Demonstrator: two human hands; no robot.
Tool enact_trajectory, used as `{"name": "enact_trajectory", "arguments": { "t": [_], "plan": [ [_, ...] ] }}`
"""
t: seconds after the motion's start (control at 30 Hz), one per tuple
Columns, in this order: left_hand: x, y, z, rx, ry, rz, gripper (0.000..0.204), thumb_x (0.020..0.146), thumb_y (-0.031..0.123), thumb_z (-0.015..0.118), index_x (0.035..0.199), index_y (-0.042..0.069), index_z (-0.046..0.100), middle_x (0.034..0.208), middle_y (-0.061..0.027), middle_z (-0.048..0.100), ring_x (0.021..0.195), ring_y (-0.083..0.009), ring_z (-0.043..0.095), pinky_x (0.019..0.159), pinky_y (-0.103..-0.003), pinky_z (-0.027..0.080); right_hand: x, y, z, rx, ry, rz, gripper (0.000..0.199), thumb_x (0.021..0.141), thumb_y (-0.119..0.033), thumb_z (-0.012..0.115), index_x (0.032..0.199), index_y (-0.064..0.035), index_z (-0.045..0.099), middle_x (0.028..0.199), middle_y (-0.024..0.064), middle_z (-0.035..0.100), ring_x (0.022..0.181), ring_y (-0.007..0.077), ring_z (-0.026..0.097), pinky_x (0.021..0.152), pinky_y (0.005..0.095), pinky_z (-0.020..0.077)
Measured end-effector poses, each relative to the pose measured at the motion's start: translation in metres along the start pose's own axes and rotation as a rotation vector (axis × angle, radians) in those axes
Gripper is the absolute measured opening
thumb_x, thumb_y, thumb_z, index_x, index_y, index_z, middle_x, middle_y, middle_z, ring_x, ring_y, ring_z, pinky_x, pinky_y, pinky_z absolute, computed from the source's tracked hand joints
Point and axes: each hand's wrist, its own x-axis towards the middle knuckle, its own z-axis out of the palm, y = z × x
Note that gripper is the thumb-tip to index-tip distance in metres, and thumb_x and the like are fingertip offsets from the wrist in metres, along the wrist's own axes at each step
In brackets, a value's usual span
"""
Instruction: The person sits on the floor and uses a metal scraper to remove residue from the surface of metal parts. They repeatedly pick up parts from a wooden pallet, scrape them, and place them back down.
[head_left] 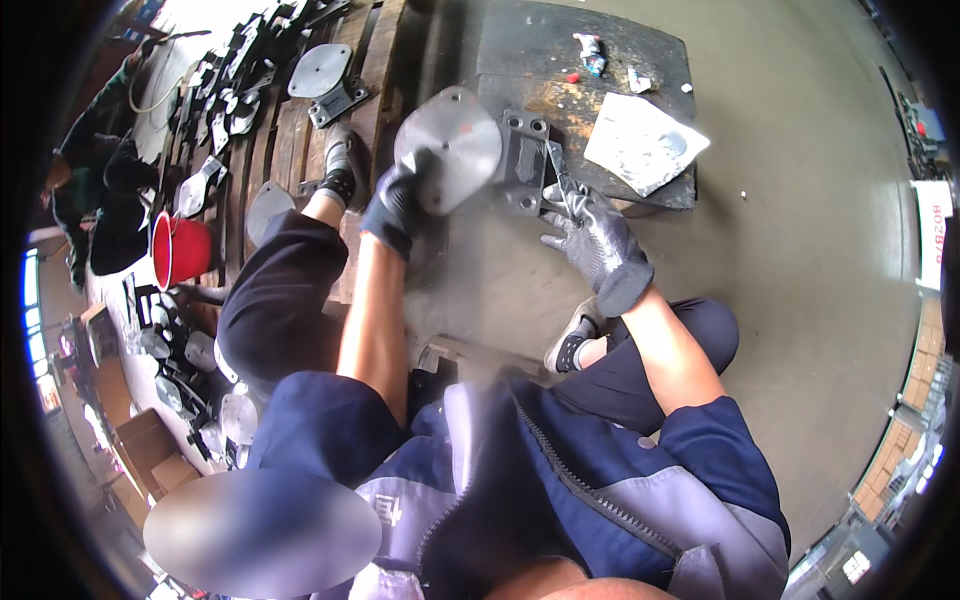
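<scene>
My left hand (402,200), in a black glove, is closed on the near edge of a grey metal part. That part has a rounded plate (462,140) with small holes, joined on its right to a dark block-like base (524,165) with bolt holes at its corners. My right hand (597,238), also gloved in black, grips a slim grey metal hand tool (558,168). The tool's tip points away from me, up against the right edge of the base. Its exact kind is hard to make out.
A worn dark tabletop (640,40) carries a white sheet (645,145) and small scraps. Wooden pallet slats (385,60) at left hold a similar metal part (325,80). Nearby stand a red bucket (182,250) and piled metal parts (185,375). Another person (95,170) is at far left.
</scene>
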Motion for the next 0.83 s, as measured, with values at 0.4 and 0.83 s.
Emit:
{"name": "enact_trajectory", "arguments": {
  "t": [0.4,0.83],
  "plan": [
    [-0.052,0.020,0.018,1.041,0.305,0.590,0.025,0.086,0.025,0.056,0.096,0.004,0.067,0.081,-0.0214,0.064,0.070,-0.0212,0.063,0.065,-0.034,0.050,0.029,0.013,-0.004,0.231,-0.179,0.003,0.037,0.086,-0.015,0.055,0.119,0.0009,0.056,0.116,0.0130,0.059,0.112,0.0287,0.052,0.104,0.0446,0.0343],
    [-0.216,0.141,-0.067,0.787,1.289,1.529,0.013,0.075,0.015,0.061,0.086,0.021,0.062,0.067,-0.0089,0.062,0.062,-0.0282,0.062,0.063,-0.033,0.052,-0.081,0.006,0.222,-1.277,-0.137,-0.840,0.022,0.090,-0.010,0.061,0.109,-0.0006,0.059,0.110,0.0134,0.061,0.100,0.0179,0.055,0.091,0.0312,0.0456]
  ]
}}
